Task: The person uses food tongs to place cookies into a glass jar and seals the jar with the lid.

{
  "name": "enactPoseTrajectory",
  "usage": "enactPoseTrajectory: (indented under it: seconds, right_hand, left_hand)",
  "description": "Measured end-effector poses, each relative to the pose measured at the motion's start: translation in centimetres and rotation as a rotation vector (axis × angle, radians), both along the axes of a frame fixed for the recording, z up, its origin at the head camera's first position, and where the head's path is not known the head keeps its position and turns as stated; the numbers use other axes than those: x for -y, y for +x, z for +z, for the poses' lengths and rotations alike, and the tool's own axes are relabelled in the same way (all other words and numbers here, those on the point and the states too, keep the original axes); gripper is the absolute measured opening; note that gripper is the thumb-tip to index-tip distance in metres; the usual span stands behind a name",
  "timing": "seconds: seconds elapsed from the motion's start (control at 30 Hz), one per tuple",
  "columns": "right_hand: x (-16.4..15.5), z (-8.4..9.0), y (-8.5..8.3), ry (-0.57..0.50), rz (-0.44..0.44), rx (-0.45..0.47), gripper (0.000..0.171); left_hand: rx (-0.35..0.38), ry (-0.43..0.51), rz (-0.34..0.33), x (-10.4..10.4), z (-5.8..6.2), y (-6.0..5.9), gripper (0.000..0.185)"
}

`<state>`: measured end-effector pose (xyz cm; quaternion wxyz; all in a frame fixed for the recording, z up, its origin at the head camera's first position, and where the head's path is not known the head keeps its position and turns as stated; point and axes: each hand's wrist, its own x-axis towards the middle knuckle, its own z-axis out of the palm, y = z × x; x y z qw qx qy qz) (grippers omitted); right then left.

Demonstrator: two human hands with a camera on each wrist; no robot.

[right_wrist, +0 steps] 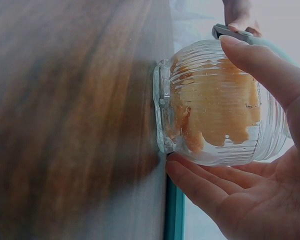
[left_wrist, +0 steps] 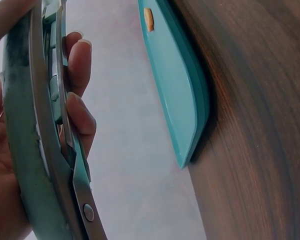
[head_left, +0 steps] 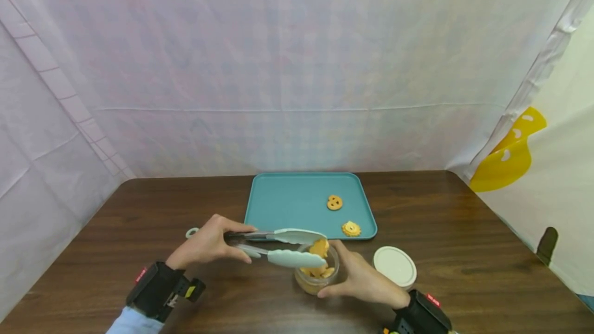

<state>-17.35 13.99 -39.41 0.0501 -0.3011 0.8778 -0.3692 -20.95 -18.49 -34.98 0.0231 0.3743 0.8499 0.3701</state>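
My left hand point(head_left: 211, 245) grips a pair of pale teal tongs point(head_left: 283, 246), fingers curled round the handles point(left_wrist: 50, 125). The tong tips pinch an orange cookie point(head_left: 319, 247) just over the mouth of a small ribbed glass jar point(head_left: 317, 270). My right hand point(head_left: 359, 278) wraps round that jar point(right_wrist: 217, 102), thumb on one side and fingers on the other, steadying it on the table. Several more cookies lie inside the jar. Behind it a teal tray point(head_left: 287, 202) carries two cookies, one round point(head_left: 334, 202) and one flower-shaped point(head_left: 351, 229).
The jar's white lid point(head_left: 395, 266) lies flat on the dark wooden table point(head_left: 464, 251) to the right of my right hand. Pale cloth walls close in the back and both sides. A yellow shape point(head_left: 508, 156) hangs at the right.
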Motion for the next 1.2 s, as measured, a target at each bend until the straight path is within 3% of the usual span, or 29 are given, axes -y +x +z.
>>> enactPoseTrajectory:
  seconds: [1.2]
  right_hand:
    - [-0.07,-0.03,0.18,-0.034,0.027,-0.010,0.076]
  left_hand:
    - [0.053,-0.013,-0.039,0.03,-0.14,0.24,0.064]
